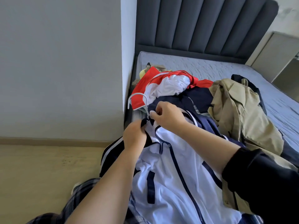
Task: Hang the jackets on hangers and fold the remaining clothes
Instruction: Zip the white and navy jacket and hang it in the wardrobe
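Note:
A navy and white zip jacket (169, 172) lies open on the near edge of the bed, white lining up. A white hanger (137, 99) sits inside it, its hook poking out past the collar. My left hand (135, 136) grips the dark collar on the left side. My right hand (168, 114) pinches the collar fabric right at the base of the hook. Behind lies a red and white jacket (155, 84). A khaki jacket (239, 113) is heaped to the right.
The bed's grey mattress (210, 65) stretches back to a dark padded headboard (202, 25). A grey wall (61, 62) stands close on the left, with wooden floor (40, 172) below. A yellow item (143, 72) peeks out behind the red jacket.

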Available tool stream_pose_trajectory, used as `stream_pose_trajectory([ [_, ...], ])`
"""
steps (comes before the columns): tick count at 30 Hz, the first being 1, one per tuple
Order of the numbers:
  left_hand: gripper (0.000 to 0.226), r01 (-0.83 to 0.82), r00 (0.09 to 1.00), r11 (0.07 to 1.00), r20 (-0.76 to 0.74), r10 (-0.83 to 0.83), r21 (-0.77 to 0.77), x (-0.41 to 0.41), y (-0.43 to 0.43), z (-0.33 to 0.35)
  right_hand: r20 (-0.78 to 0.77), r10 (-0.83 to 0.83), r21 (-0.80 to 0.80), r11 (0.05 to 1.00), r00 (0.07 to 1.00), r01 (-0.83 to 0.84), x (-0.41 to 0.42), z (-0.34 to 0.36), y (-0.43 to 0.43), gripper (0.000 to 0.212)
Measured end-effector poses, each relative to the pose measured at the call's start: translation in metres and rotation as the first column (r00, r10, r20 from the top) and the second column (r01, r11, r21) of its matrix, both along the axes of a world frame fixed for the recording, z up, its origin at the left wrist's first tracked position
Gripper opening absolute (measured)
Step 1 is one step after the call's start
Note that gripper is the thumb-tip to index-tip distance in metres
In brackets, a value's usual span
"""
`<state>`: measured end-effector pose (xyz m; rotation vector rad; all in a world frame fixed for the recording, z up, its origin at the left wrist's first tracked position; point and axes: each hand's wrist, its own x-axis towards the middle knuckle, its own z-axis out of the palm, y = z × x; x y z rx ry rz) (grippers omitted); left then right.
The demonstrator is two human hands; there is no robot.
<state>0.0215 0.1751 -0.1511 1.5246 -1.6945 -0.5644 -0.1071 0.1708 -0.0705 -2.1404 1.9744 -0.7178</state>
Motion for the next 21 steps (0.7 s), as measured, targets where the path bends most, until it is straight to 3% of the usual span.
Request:
stream_pose_trajectory([
  [2, 0.019, -0.033, 0.995, 0.999, -0.098, 0.029, -0.037, 0.002, 0.001, 0.013, -0.060, -0.022, -0.152, 0.988, 0.998, 0.013, -0.009, 0.006, -0.004, 0.020],
  [4, 0.016, -0.068, 0.990, 0.990, -0.133, 0.051, -0.127, 0.007, 0.002, 0.031, -0.196, -0.031, -0.149, 0.989, 0.980, 0.002, -0.014, 0.017, -0.008, 0.023],
  [7, 0.018, -0.100, 0.995, 0.970, -0.049, 0.092, -0.223, 0.018, -0.005, 0.068, -0.469, -0.010, -0.149, 0.987, 0.883, -0.067, -0.007, 0.038, -0.009, 0.028],
  [9, 0.017, -0.121, 0.992, 0.956, 0.001, 0.126, -0.266, 0.029, -0.011, 0.099, -0.476, -0.017, -0.187, 0.979, 0.879, -0.082, 0.003, 0.064, -0.007, 0.030],
  [10, 0.017, -0.141, 0.988, 0.950, 0.016, 0.151, -0.280, 0.037, -0.013, 0.115, -0.438, -0.010, -0.199, 0.976, 0.899, -0.086, 0.009, 0.078, -0.007, 0.030],
  [12, 0.019, -0.177, 0.977, 0.933, 0.057, 0.205, -0.313, 0.056, -0.017, 0.153, -0.209, 0.018, -0.195, 0.979, 0.978, -0.060, 0.024, 0.110, -0.008, 0.034],
  [14, 0.022, -0.198, 0.959, 0.906, 0.115, 0.257, -0.375, 0.077, -0.018, 0.195, -0.058, 0.066, -0.209, 0.975, 0.996, -0.076, 0.039, 0.144, -0.007, 0.030],
  [17, 0.024, -0.220, 0.925, 0.844, 0.171, 0.340, -0.488, 0.108, -0.008, 0.271, 0.018, 0.094, -0.373, 0.924, 0.995, -0.081, 0.066, 0.203, -0.003, 0.018],
  [21, 0.030, -0.209, 0.885, 0.710, 0.178, 0.430, -0.672, 0.149, 0.020, 0.364, 0.116, 0.121, -0.633, 0.774, 0.986, -0.021, 0.111, 0.280, 0.011, 0.012],
])
